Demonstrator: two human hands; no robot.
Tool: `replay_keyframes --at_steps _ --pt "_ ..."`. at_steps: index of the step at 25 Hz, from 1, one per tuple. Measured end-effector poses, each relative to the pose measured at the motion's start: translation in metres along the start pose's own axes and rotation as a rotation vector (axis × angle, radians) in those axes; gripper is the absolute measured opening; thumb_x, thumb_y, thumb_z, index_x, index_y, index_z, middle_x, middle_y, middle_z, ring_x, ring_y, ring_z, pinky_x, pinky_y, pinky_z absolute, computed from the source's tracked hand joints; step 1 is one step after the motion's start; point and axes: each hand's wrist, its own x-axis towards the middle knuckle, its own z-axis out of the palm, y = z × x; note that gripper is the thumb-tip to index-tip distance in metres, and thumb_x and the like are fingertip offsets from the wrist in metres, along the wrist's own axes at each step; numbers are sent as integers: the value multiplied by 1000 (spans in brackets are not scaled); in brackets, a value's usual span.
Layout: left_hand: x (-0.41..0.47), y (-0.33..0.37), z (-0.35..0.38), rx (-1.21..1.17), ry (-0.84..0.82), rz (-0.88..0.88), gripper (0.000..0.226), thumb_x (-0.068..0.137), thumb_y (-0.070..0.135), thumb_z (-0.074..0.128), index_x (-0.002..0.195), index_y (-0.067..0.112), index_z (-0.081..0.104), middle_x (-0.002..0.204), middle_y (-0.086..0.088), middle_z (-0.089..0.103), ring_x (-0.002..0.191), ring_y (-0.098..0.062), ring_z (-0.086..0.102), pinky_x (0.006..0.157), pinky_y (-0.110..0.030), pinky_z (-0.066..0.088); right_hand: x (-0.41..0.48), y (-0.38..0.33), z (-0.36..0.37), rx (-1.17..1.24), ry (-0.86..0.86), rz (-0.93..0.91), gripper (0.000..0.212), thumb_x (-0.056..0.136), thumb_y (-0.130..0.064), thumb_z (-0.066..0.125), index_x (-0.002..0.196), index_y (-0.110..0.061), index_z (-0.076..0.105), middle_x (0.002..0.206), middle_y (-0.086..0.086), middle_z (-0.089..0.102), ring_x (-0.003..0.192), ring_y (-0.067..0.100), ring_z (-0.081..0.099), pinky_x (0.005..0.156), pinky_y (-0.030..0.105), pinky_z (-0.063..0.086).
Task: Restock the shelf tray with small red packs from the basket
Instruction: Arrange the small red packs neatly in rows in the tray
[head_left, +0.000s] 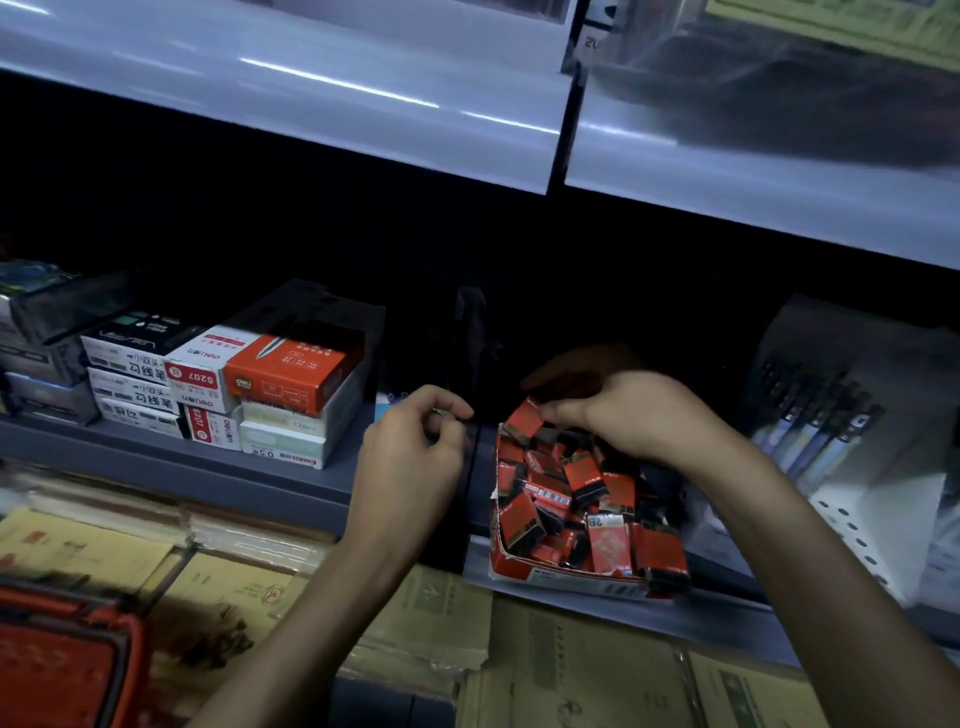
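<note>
**Right hand pinches a pack at the tray's far corner**

The tray (566, 581), a low red-and-white carton, sits on the grey shelf (234, 467) right of centre. It is heaped with small red packs (540, 519) lying at all angles, some of them showing black ends or a barcode.

The right hand (639, 415) reaches in from the lower right and hangs over the back of the tray with its fingers curled downward. Thumb and fingertips pinch one red pack (523, 422) at the far left corner. That pack is tilted and sits a little above the heap.

The left hand (410, 447) is just left of the tray, over the shelf's front edge and apart from the carton. Its fingers are curled in toward the thumb. There seems to be a faint speck of colour at the fingertips, but the blur is too heavy to tell whether they hold anything.

The basket (62, 665), red with a dark rim, shows only as a corner at the lower left (its contents are out of view).

Further left on the same shelf stand stacked stationery boxes (291, 374) in white, orange and black. A rack of pens (815, 426) stands at the far right. Below the shelf lie flat brown paper packs (571, 670).
</note>
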Motion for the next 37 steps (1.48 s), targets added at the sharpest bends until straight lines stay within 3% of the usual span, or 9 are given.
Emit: replay_keyframes --at_steps 3,6,12,17,20,24,27,30,37 --pt "2 -2 2 -6 -6 -3 26 94 10 55 90 30 70 72 7 74 63 -7 66 55 -28 50 1 5 9 46 -29 77 23 88 -29 77 77 -42 62 75 -16 63 65 -4 54 50 6 42" --pt "2 -2 7 -2 -47 -3 26 94 10 54 91 30 70 73 10 73 52 0 58 48 -21 42 5 11 15 99 -16 95 18 86 -29 80 83 -42 68 78 -17 66 62 -6 59 48 5 40" --pt "-1 -1 13 96 -41 26 23 95 16 54 92 34 68 76 11 71 62 -12 64 60 -42 57 1 7 1 85 -79 160 14 83 -44 80 84 -43 66 80 -12 69 70 -2 59 53 13 44" --pt "-9 -3 13 117 -22 43 22 96 16 55 93 34 68 78 12 72 70 -11 68 69 -46 58 12 0 9 2 -22 129 27 84 -33 82 108 -36 70 94 -2 73 78 13 68 62 22 54" --pt "-14 -6 12 123 -31 61 23 95 15 56 92 34 69 80 17 74 70 -5 68 67 -38 57 8 -4 8 -32 -39 144 21 88 -35 77 109 -33 73 91 -2 73 74 11 64 48 14 43" --pt "-16 -8 10 105 -46 67 27 95 11 59 92 35 71 80 25 74 74 3 68 64 -15 50 2 -7 17 -1 -43 80 12 90 -29 75 101 -33 77 98 -3 76 88 10 70 74 23 54" --pt "-20 -7 11 109 -57 88 26 94 14 61 94 36 74 77 20 74 69 -4 67 64 -23 52 2 -7 29 -1 -3 67 11 91 -25 75 101 -28 77 95 -4 76 86 10 70 75 25 56" --pt "-22 -9 11 138 -67 124 30 95 14 60 97 41 74 76 15 74 66 -12 66 61 -30 53 5 -4 36 0 41 67 6 89 -23 76 93 -28 75 85 -10 71 76 5 65 60 16 48" --pt "-22 -13 9 375 -104 348 52 91 0 51 116 41 68 105 19 64 95 -2 61 77 -34 55 -11 0 9 29 116 103 5 91 -30 74 93 -35 75 80 -9 66 70 5 60 52 13 42"
